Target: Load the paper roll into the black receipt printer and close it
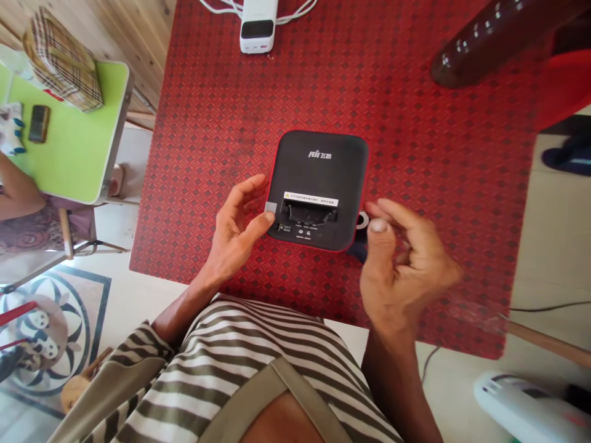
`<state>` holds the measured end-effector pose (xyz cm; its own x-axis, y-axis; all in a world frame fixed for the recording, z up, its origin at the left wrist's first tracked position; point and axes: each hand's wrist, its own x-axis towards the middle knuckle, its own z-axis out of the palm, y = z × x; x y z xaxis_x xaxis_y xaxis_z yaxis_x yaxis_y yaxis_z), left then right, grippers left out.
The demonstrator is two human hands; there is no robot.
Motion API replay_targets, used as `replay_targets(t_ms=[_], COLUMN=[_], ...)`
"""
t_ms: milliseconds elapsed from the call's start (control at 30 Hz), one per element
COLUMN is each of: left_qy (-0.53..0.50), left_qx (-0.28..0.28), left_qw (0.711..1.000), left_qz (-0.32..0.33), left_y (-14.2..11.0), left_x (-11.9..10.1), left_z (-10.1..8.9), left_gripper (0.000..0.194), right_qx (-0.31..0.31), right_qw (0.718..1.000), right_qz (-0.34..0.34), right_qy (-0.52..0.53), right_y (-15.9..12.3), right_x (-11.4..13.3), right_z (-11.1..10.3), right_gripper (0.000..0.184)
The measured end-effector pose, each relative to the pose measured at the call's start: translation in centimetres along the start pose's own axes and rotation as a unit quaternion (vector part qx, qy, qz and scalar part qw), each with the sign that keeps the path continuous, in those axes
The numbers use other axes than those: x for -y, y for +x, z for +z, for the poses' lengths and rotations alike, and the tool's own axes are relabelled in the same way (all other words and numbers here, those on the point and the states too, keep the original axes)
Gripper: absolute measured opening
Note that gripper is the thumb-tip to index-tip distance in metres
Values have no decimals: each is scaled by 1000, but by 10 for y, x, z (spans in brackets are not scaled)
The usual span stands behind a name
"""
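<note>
A black box-shaped device [318, 166] with a white brand mark and a white label strip lies on a red patterned tablecloth [207, 123]. My left hand [237, 227] is at its near left corner, fingers apart, thumb tip touching the edge by a small grey tab [271, 208]. My right hand [399, 261] hovers at the near right corner with curled fingers and thumb up; a small dark and white object [361, 221] shows beside its fingertips, and I cannot tell if it is held.
A white power unit [257, 24] with white cables sits at the table's far edge. A dark curved object [489, 37] lies far right. To the left stands a green table [78, 147] with a checked bag [62, 58], with another person beside it.
</note>
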<state>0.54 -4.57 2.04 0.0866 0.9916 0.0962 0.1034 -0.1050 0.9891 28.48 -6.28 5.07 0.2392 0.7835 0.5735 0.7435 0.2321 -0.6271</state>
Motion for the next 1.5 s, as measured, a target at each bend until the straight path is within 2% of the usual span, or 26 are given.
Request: replay_targets(t_ms=[133,300,467,533,933,1100,1267,1500], left_qy=[-6,-50,-60,-60,-32,-28,-5,-38], left_qx=[-2,-8,-29,-33,-73,-83,-101,-86], left_qw=[1000,999,997,997,996,996,995,995], left_qz=[-10,9,-23,-25,-34,-24,-10,16], left_y=[3,5,5,6,2,1,1,1], left_x=[-3,-2,-8,-11,-24,-20,-16,-6], left_z=[6,9,10,11,31,35,37,34], left_gripper=[72,64,58,55,39,40,36,51], right_qx=[38,28,61,69,29,28,11,11], right_qw=[999,999,996,995,994,988,986,983], right_qz=[20,17,68,69,108,148,150,150], right_qy=[4,8,9,6,22,44,70,102], right_y=[-13,-19,-25,-26,-31,-32,-35,-39], right_x=[5,8,15,18,25,29,34,30], right_z=[1,2,-3,-4,3,5,8,11], right_gripper=[36,31,38,39,44,42,46,43])
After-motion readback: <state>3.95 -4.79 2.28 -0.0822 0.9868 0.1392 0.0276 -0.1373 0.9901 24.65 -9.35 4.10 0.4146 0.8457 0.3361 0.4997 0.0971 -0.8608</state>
